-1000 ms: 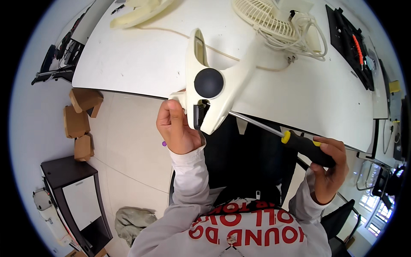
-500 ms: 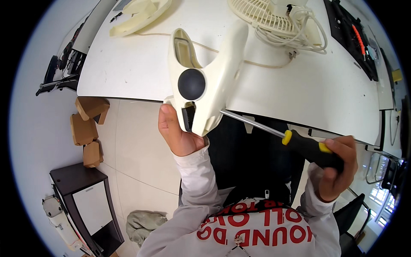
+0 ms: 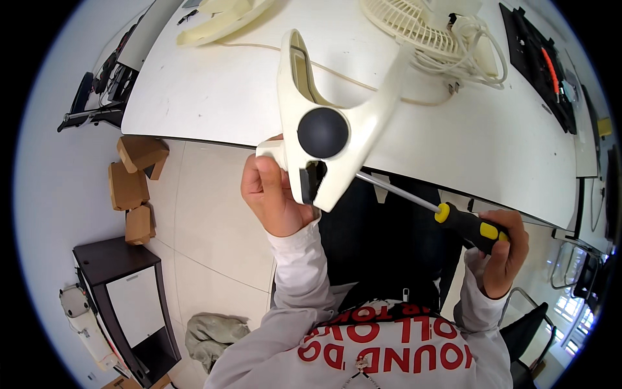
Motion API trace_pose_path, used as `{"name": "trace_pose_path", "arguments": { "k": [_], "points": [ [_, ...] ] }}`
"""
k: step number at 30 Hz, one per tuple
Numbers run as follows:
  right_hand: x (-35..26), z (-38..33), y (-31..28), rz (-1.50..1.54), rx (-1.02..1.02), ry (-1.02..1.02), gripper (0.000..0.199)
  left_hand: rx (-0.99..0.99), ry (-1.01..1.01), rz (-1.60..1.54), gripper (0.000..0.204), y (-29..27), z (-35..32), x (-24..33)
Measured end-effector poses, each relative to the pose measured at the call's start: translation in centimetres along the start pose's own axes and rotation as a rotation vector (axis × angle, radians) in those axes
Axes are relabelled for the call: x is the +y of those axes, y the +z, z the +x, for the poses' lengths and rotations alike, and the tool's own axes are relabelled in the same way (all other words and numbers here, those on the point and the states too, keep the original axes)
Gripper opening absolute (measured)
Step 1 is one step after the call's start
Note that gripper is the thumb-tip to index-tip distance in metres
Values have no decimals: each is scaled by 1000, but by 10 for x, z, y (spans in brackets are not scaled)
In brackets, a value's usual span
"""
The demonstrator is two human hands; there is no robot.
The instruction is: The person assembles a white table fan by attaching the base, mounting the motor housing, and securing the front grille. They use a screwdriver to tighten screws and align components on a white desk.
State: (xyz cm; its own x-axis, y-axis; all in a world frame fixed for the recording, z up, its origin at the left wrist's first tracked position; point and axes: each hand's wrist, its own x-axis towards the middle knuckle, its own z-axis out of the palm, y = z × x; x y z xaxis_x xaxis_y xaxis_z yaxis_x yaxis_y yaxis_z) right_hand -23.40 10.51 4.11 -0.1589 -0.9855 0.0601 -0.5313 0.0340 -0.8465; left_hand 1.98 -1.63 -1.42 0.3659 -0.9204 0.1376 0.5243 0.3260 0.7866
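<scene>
My left hand (image 3: 275,191) is closed round the lower left side of a large cream plastic clip (image 3: 370,133), thumb in front. The clip has two long arms spread upward, a round black knob and a black pad in its lower jaw. It is held up at the table's near edge. My right hand (image 3: 504,249) grips the black and yellow handle of a screwdriver (image 3: 463,223). Its metal shaft points left to the clip's right side, where the tip is hidden behind the clip.
On the white table (image 3: 207,97) lie a cream fan grille (image 3: 414,29) with a coiled cable (image 3: 483,55), a cream curved cover (image 3: 227,26) and a black tool tray (image 3: 541,65). Cardboard boxes (image 3: 128,185) and a dark cabinet (image 3: 120,259) stand to the left.
The clip has turned, showing its knob and jaw more squarely, and sits further right. The screwdriver handle has rotated in my right hand, with more of its yellow patches showing.
</scene>
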Motion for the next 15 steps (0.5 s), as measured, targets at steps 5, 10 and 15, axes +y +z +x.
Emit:
{"name": "trace_pose_path", "arguments": {
  "k": [5, 10, 15],
  "points": [
    [12, 9, 10, 464, -90, -96, 63, -122, 25, 14, 37, -3, 3, 3],
    [4, 7, 6, 482, 15, 9, 47, -127, 50, 33, 32, -4, 2, 1],
    [9, 10, 10, 512, 0, 244, 41, -135, 153, 98, 30, -1, 0, 6]
  ]
}}
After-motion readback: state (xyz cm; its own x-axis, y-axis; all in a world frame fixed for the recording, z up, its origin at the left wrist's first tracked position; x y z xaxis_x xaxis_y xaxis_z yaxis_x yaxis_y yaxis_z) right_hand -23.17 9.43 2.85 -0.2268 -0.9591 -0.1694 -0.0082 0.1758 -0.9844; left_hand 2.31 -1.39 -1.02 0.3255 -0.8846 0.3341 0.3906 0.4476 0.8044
